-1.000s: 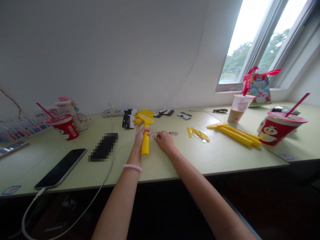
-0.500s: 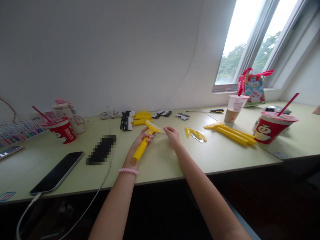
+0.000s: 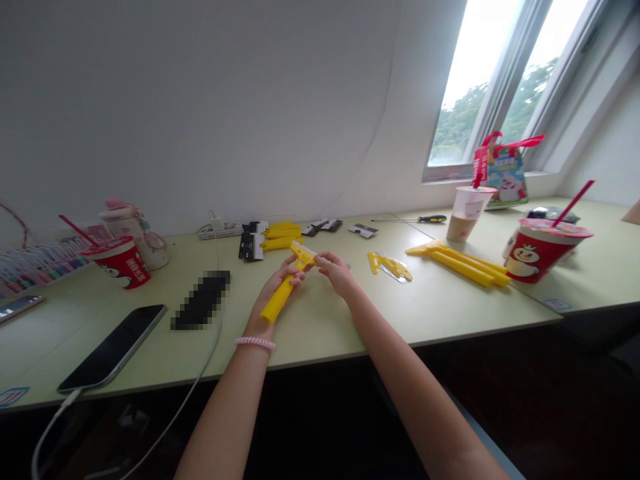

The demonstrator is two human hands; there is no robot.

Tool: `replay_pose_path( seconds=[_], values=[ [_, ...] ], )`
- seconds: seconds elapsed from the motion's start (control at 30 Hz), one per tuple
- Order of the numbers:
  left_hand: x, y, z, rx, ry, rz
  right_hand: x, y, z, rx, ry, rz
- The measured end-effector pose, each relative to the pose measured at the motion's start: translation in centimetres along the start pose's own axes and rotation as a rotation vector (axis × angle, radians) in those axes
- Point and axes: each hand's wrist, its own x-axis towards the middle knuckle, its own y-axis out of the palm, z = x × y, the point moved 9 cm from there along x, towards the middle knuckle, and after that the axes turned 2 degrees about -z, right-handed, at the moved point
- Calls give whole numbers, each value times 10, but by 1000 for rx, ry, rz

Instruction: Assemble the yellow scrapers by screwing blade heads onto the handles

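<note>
A yellow scraper [image 3: 281, 295] with a wide head is tilted over the table, its handle toward me. My left hand [image 3: 276, 287] is wrapped round it just below the head. The fingers of my right hand [image 3: 334, 272] are pinched at the right end of the scraper head; whether they also hold a thin part there is hidden. To the right lie small yellow pieces [image 3: 393, 267] with flat metallic or clear strips. More yellow scrapers [image 3: 463, 265] rest beyond them, and another yellow group [image 3: 283, 237] lies by black-and-white cards [image 3: 251, 245].
Red cups [image 3: 120, 263] [image 3: 540, 252] stand left and right, with a clear cup [image 3: 467, 217] and a screwdriver [image 3: 433, 219] behind. A phone [image 3: 115, 347] with a cable lies front left, near a pixelated dark object [image 3: 203, 300]. A power strip [image 3: 220, 231] sits by the wall.
My right hand has moved left, up to the scraper head. The thin piece that showed between it and the scraper is now out of sight.
</note>
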Motion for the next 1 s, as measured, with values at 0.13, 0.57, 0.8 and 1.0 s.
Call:
replay_pose_path(
  seconds=[0.13,0.57,0.8,1.0],
  values=[
    [0,0,1,12,-3,-16,0,1,6,-51,-52,0],
    [-3,5,1,42,2,0,1,2,5,31,-51,32],
    [-2,-1,0,92,11,-73,0,3,3,24,22,26],
    [0,-5,-4,61,44,-107,1,-29,28,-469,-223,-231]
  ],
)
